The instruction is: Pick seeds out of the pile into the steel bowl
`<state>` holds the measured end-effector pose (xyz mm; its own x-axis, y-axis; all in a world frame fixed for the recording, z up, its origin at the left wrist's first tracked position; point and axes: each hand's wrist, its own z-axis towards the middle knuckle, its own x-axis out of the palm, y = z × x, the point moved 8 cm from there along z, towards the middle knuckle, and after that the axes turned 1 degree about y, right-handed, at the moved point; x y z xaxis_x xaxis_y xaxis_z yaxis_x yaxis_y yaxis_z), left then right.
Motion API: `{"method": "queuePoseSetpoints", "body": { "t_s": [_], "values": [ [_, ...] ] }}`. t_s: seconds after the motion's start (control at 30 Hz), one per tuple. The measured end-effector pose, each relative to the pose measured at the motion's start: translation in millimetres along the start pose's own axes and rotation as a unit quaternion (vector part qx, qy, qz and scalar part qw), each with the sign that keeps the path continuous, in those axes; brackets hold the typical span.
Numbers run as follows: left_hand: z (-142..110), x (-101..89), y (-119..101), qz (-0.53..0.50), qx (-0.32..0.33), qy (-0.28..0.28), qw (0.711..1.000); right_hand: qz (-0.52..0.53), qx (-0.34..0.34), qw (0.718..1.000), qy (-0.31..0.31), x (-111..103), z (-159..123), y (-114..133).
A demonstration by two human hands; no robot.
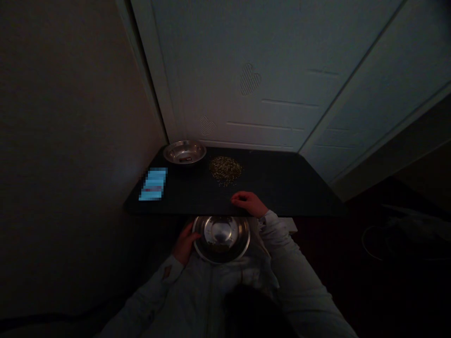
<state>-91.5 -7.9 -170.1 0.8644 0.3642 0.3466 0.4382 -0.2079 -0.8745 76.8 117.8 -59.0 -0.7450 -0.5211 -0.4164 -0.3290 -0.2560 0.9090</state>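
A shiny metal bowl (243,241) rests on my lap, just under the front edge of a dark table (285,183). My left hand (185,243) grips the bowl's left rim, thumb over the edge. Over the table's front edge, my right hand (248,202) lies with its fingers curled together; anything in them is too small or dark to make out. Beyond it a loose pile of mixed pale and greenish grains or seeds (226,170) is spread on the tabletop, apart from the fingers. A few pieces lie scattered at its near side.
A second metal bowl (185,152) stands at the table's back left corner, a dark label-like patch inside. Near the left edge lies a lit phone-like screen (153,184), blurred out. A white panel with heart patterns (250,80) rises behind the table; a wall (77,117) is at left.
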Motion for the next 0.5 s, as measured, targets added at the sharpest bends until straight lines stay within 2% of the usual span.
{"method": "queuePoseSetpoints", "body": {
  "t_s": [0.2,0.37,0.5],
  "values": [
    [-0.3,1.1,-1.6,0.0,-0.001,0.003,1.0,0.024,0.006,0.999,-0.046,-5.4,2.2,-6.8],
    [0.5,-1.3,-0.6,-0.002,-0.002,-0.008,1.0,-0.035,-0.001,0.997,-0.066,-4.9,3.9,-3.8],
    [-0.4,0.6,-1.3,-0.015,-0.005,0.005,1.0,-0.066,-0.003,0.991,-0.113,-8.6,8.9,0.1]
  ]
}}
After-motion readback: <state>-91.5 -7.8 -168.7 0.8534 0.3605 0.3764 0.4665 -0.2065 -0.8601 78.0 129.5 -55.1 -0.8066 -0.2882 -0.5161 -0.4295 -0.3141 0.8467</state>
